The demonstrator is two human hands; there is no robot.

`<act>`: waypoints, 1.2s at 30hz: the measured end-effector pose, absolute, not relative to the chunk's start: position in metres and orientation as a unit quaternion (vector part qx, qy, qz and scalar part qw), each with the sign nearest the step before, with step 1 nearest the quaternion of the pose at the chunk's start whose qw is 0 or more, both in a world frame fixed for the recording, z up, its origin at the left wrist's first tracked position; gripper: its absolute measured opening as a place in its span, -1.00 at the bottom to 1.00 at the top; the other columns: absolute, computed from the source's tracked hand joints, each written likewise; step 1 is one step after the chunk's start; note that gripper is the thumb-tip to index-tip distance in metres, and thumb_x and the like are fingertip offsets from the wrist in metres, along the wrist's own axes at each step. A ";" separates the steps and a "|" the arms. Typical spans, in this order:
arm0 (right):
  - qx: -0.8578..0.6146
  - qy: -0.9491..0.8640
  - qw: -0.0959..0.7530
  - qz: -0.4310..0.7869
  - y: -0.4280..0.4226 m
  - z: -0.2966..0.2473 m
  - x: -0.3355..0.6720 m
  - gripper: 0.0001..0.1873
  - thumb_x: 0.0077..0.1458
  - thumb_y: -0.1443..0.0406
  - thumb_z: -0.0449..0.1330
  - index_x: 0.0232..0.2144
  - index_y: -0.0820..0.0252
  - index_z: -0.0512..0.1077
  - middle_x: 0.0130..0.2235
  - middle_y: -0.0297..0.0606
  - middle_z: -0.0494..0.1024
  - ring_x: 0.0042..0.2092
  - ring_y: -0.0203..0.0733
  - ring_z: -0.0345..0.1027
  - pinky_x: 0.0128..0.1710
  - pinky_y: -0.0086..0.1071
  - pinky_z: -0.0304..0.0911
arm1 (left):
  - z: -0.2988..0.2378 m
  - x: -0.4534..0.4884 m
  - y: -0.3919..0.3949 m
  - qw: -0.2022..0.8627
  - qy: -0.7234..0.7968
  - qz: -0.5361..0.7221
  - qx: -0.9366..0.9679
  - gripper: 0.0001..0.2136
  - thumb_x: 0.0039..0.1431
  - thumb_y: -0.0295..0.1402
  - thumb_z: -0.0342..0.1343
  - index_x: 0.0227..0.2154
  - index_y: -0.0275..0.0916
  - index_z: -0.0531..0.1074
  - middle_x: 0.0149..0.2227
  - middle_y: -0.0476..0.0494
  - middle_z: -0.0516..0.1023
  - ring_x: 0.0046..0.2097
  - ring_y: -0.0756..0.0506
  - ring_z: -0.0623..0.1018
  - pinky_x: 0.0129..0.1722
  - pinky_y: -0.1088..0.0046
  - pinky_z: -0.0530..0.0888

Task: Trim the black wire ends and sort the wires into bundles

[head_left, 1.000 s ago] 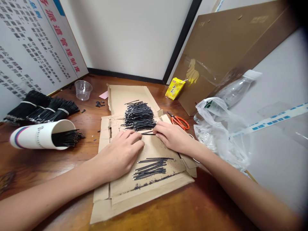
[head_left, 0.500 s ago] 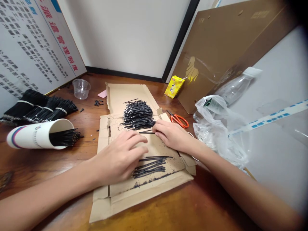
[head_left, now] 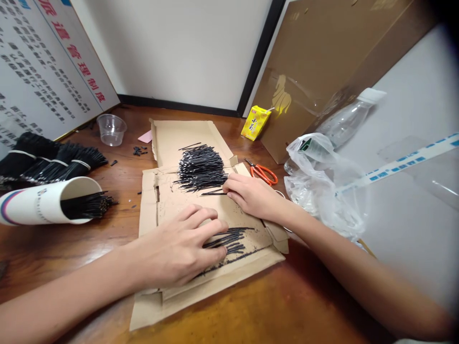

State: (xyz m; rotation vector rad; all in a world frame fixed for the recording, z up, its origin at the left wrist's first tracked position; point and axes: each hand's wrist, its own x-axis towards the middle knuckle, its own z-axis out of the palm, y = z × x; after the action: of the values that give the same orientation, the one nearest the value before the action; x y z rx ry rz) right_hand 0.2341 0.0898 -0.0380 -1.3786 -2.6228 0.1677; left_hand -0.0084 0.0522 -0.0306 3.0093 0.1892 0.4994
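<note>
A flattened piece of cardboard (head_left: 215,208) lies before me, bearing two groups of thin black wire pieces. The large pile of black wires (head_left: 201,167), many with silvery tips, is on its far half. My right hand (head_left: 247,193) is at that pile's lower right corner, its fingers closed on the end of a black wire (head_left: 214,193); the fingertips are partly hidden. Nearer to me lies a small group of black wires (head_left: 234,239). Over its left end is my left hand (head_left: 190,241), fingers apart, thumb and fingertips at the wires.
On the left are banded wire bundles (head_left: 53,157), a white tube (head_left: 39,200) with wires inside and a clear plastic cup (head_left: 112,130). To the right are orange-handled pliers or cutters (head_left: 263,173), a yellow drink carton (head_left: 255,123), a plastic bag (head_left: 322,186) and a bottle (head_left: 347,119).
My left hand has come down and rightward onto the small group of wires, covering its left end. My right hand stays at the large pile's edge. The whole view has shifted slightly.
</note>
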 end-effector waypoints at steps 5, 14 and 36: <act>-0.465 -0.880 0.087 0.051 0.090 -0.039 0.234 -0.85 0.26 0.41 0.02 -0.26 0.18 0.39 -0.19 -0.25 0.44 -0.19 -0.19 0.32 -0.28 -0.37 0.12 | -0.031 -0.007 0.053 0.056 0.064 0.161 0.983 -0.79 0.33 -0.46 -0.03 -0.13 -0.22 0.51 -0.05 -0.27 0.44 -0.02 -0.26 0.37 -0.03 0.14 0.30; -0.465 -0.879 0.090 0.059 0.089 -0.038 0.234 -0.84 0.26 0.42 0.02 -0.27 0.18 0.40 -0.20 -0.25 0.45 -0.20 -0.20 0.32 -0.26 -0.37 0.13 | -0.030 -0.007 0.052 0.069 0.069 0.159 0.982 -0.77 0.35 -0.46 -0.06 -0.13 -0.22 0.51 -0.07 -0.26 0.45 -0.03 -0.24 0.37 -0.05 0.16 0.30; -0.466 -0.879 0.087 0.056 0.089 -0.038 0.234 -0.83 0.26 0.41 0.01 -0.27 0.18 0.40 -0.19 -0.24 0.44 -0.20 -0.20 0.31 -0.30 -0.37 0.11 | -0.032 -0.007 0.053 0.110 0.081 0.132 0.982 -0.76 0.40 -0.32 -0.07 -0.15 -0.35 0.45 -0.09 -0.26 0.49 -0.02 -0.26 0.34 0.01 0.13 0.25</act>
State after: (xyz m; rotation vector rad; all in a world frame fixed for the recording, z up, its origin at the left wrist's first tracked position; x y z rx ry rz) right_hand 0.2343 0.0885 -0.0376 -1.3892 -2.6176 0.1675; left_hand -0.0071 0.0534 -0.0320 2.8855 0.2388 0.3891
